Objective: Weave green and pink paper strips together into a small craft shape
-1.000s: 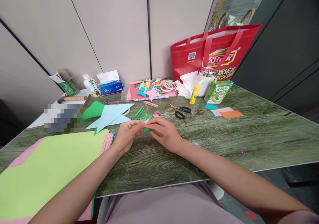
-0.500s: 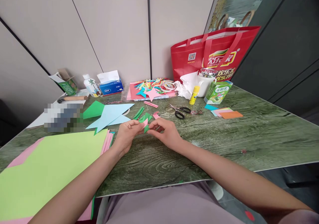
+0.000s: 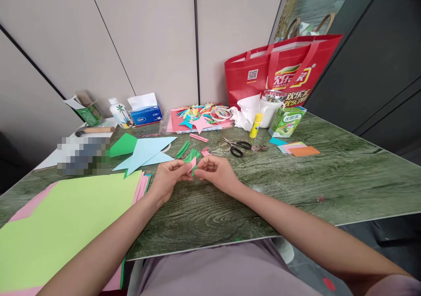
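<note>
We've got a small folded paper pc (image 3: 193,164), pink on top w/ a bit of green showing below, up btwn our hands over the table (image 3: 263,208). Our L hand (image 3: 168,177) has thumb + fingers clamped on its left end; our R hand (image 3: 219,173) has thumb + index pinched on the green bit. Green strips (image 3: 182,149) lie just past it, scissors (image 3: 237,150) off right.
</note>
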The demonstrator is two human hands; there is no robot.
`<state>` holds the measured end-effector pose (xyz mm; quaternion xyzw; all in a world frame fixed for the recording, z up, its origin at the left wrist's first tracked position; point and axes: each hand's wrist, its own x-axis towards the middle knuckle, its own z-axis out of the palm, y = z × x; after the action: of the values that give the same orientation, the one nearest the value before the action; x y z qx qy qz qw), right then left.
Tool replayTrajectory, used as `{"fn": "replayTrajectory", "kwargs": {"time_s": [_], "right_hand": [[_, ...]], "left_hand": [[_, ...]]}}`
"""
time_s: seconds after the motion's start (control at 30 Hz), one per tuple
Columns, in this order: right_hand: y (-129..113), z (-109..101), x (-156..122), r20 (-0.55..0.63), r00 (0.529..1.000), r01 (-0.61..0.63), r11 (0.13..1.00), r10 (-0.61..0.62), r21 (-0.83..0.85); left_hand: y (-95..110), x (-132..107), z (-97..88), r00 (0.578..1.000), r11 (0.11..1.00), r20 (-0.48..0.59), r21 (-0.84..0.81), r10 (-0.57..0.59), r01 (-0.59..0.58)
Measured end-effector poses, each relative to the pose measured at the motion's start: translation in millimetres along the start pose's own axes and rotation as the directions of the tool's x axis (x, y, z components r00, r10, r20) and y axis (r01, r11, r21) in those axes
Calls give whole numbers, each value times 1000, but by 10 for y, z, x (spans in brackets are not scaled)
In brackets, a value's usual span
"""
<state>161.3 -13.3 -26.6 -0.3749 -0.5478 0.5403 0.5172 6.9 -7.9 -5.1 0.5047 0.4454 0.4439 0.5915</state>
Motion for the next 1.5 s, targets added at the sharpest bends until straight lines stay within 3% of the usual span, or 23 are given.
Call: {"fn": "replayTrajectory", "kwargs": {"time_s": [0.1, 0.2, 0.53, 0.93, 1.2, 1.27, 1.33, 1.37, 1.43, 1.5], "right_hand": [[6, 5, 2, 5, 990, -141, 984, 141, 109], [13, 8, 2, 25, 979, -206, 966, 205, 155], [-39, -53, 23, 66, 970, -238, 970, 234, 59], [34, -13, -13, 128, 955, -293, 919, 268, 263], [10, -2, -12, 109, 951, -301, 945, 289, 124], [-19, -43, 19, 101, 966, -242, 969, 236, 47], [-62, -145, 80, 70, 992, -91, 988, 101, -128], [-85, -221, 119, 32, 999, 33, 957, -25, -288], [-125, -404, 199, -10, 966, 182, 714, -257, -677], [-147, -584, 264, -58, 945, 81, 403, -321, -912]], "left_hand": [[-14, 2, -3, 1000, 1000, -3, 11, 2, -2], [-30, 7, -1, 1000, 999, -7, 33, 3, -3], [-21, 11, 5, 998, 992, 57, 126, 23, -30], [-26, 12, 35, 998, 997, -22, 61, 53, -51], [-76, 12, 39, 999, 998, -32, 53, 37, -36], [-56, 12, 41, 999, 1000, -39, -2, 29, -29], [-22, 25, 28, 997, 996, -73, -89, 13, -19], [-4, 37, 14, 995, 991, -101, -134, -2, -11], [28, 68, -24, 985, 978, -167, -207, -42, 7], [48, 96, -62, 972, 968, -224, -251, -72, 14]]}}
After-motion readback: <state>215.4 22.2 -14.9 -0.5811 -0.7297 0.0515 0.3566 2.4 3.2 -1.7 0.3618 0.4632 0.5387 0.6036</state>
